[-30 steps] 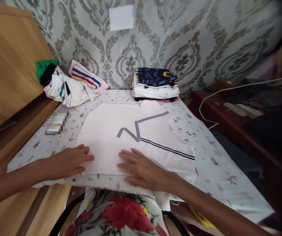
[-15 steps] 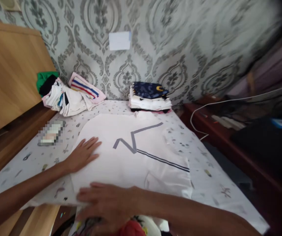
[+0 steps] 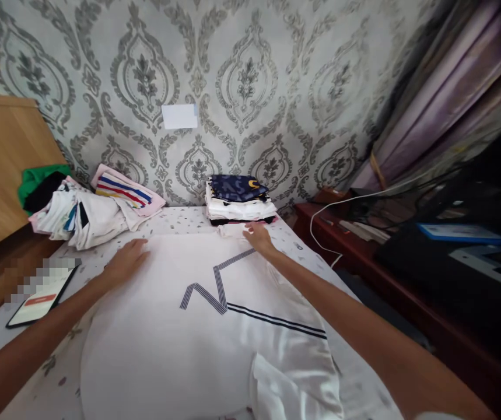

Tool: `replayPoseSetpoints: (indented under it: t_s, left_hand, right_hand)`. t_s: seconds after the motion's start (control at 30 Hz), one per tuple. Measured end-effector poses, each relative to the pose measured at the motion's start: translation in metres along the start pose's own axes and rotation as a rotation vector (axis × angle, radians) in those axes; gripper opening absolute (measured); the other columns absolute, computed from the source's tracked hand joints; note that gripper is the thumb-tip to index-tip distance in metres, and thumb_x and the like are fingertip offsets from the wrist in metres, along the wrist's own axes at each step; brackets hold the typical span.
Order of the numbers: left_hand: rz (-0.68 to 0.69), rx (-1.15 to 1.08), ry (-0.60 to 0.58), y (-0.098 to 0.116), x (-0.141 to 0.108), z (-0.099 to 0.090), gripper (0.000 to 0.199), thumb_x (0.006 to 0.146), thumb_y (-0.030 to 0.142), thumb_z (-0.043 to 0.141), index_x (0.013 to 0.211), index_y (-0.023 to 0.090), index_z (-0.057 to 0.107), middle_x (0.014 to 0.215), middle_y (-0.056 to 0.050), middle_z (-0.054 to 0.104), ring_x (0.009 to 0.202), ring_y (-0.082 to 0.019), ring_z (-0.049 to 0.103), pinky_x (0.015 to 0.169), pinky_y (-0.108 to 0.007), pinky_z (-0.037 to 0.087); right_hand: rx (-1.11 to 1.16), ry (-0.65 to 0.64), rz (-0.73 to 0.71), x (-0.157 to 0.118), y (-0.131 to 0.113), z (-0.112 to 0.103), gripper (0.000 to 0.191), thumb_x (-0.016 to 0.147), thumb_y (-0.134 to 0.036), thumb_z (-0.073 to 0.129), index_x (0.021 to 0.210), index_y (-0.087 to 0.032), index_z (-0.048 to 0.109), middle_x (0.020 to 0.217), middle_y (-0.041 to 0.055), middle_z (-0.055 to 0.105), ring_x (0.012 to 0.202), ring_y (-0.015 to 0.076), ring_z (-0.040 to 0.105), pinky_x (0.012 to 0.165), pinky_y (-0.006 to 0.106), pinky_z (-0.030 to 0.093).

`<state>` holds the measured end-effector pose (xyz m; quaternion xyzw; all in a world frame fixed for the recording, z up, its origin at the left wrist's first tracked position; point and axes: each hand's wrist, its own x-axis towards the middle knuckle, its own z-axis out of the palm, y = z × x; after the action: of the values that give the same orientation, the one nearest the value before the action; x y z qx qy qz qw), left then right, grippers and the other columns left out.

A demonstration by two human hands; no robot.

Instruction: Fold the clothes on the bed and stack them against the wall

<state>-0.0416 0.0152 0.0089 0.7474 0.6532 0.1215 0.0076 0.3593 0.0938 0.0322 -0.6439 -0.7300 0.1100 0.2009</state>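
Note:
A white shirt (image 3: 158, 344) with dark stripes lies spread on a patterned white sheet (image 3: 180, 217). My left hand (image 3: 128, 262) rests at the shirt's upper left edge, fingers pointing away and a little apart; nothing shows in it. At the collar, on the far side, my right hand (image 3: 259, 238) has its thumb and fingers pinched together on the white fabric. Just behind that hand stands a stack of folded clothes (image 3: 241, 207), dark blue on top. One white fold of cloth lies bunched at the shirt's near right.
Loosely piled clothes (image 3: 97, 216) lie at the back left near a wooden panel (image 3: 9, 169). A phone (image 3: 42, 297) lies beside my left forearm. On the right, a white cable (image 3: 315, 224) trails over a dark red ledge (image 3: 390, 315).
My right hand has gone from the shirt's near edge to its collar and closed there. My left hand has shifted towards the upper left edge. The view has moved, and the shirt appears nearer.

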Motion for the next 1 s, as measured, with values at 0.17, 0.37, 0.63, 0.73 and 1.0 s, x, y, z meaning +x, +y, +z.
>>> replayPoseSetpoints:
  t_s: [0.17,0.37,0.63,0.73,1.0]
  left_hand:
    - [0.019,0.038,-0.095,0.016,0.069,0.017,0.046,0.095,0.03,0.035,0.135,0.015,0.052,0.142,-0.016,0.055,0.13,-0.03,0.051,0.103,-0.044,0.044]
    - [0.079,0.102,-0.117,0.006,0.103,0.024,0.031,0.083,0.025,0.046,0.106,0.018,0.065,0.109,-0.012,0.068,0.106,-0.028,0.062,0.093,-0.039,0.047]
    - [0.061,0.038,-0.137,0.004,0.109,0.012,0.019,0.073,0.03,0.046,0.084,0.021,0.058,0.095,-0.007,0.068,0.094,-0.025,0.064,0.079,-0.031,0.047]
    - [0.061,-0.001,-0.12,0.004,0.106,0.007,0.018,0.075,0.031,0.044,0.084,0.022,0.056,0.091,-0.005,0.069,0.089,-0.024,0.064,0.078,-0.032,0.045]
    - [0.116,0.068,-0.044,0.019,0.069,-0.026,0.027,0.086,0.034,0.036,0.09,0.023,0.061,0.093,-0.005,0.072,0.089,-0.026,0.065,0.075,-0.033,0.044]
  right_hand:
    - [-0.078,-0.092,-0.081,0.038,0.029,0.01,0.046,0.076,-0.013,0.064,0.121,-0.018,0.065,0.121,0.013,0.064,0.108,0.0282,0.062,0.09,0.037,0.051]
    - [-0.092,-0.119,-0.221,0.045,0.036,0.021,0.039,0.078,-0.002,0.055,0.112,-0.016,0.069,0.125,0.0138,0.066,0.118,0.0263,0.058,0.1,0.034,0.044]
    - [0.08,0.057,-0.123,0.054,0.038,-0.007,0.03,0.079,-0.002,0.044,0.092,-0.013,0.068,0.094,0.0092,0.072,0.098,0.023,0.066,0.091,0.033,0.048]
    - [0.187,0.103,-0.059,0.057,0.029,-0.026,0.021,0.078,-0.005,0.048,0.087,-0.015,0.064,0.081,0.0044,0.068,0.075,0.0179,0.066,0.072,0.029,0.054]
    - [0.486,0.223,-0.04,0.019,0.004,-0.062,0.011,0.074,-0.011,0.047,0.076,-0.018,0.054,0.074,0.0005,0.061,0.067,0.0139,0.061,0.056,0.023,0.054]
